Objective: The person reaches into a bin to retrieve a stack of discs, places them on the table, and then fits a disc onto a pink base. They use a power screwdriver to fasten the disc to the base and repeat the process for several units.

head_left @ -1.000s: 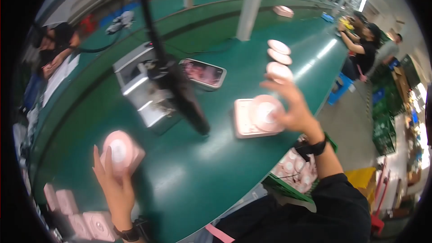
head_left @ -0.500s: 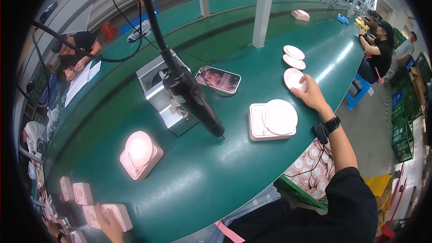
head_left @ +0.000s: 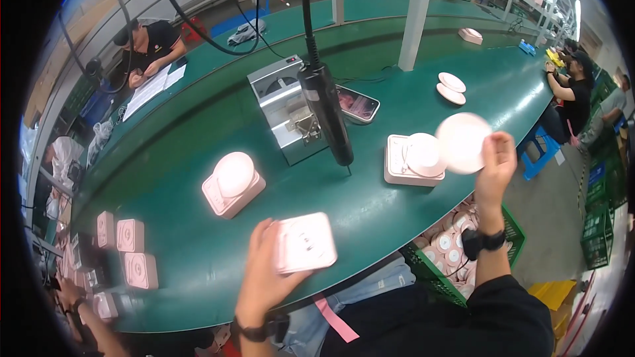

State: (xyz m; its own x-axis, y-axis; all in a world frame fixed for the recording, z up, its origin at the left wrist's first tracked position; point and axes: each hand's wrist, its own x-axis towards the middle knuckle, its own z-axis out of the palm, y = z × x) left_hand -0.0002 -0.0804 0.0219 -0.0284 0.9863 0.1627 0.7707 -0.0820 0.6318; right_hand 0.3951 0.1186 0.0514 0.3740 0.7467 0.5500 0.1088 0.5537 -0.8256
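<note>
My left hand (head_left: 264,268) is closed around a pale pink square housing (head_left: 307,241) above the bench's front edge, its face with small recesses turned up. My right hand (head_left: 497,166) pinches the edge of a pink round disc (head_left: 464,143), held up and blurred by motion. Left of that disc, a pink housing with a round disc on top (head_left: 415,158) rests on the green bench. Another housing with a disc on it (head_left: 233,182) stands farther left. Between them hangs a black electric screwdriver (head_left: 326,112), its bit pointing down.
Behind the screwdriver are a silver screw feeder (head_left: 284,109) and a phone (head_left: 358,103). Two pink discs (head_left: 452,96) lie farther back. Several housings (head_left: 141,271) stand at left, near another person's hand (head_left: 68,293). A green crate (head_left: 423,271) of discs is below the bench edge.
My left hand has brought a housing from the group at left to the front. My right hand has lifted the disc off the bench. The view has turned to the left.
</note>
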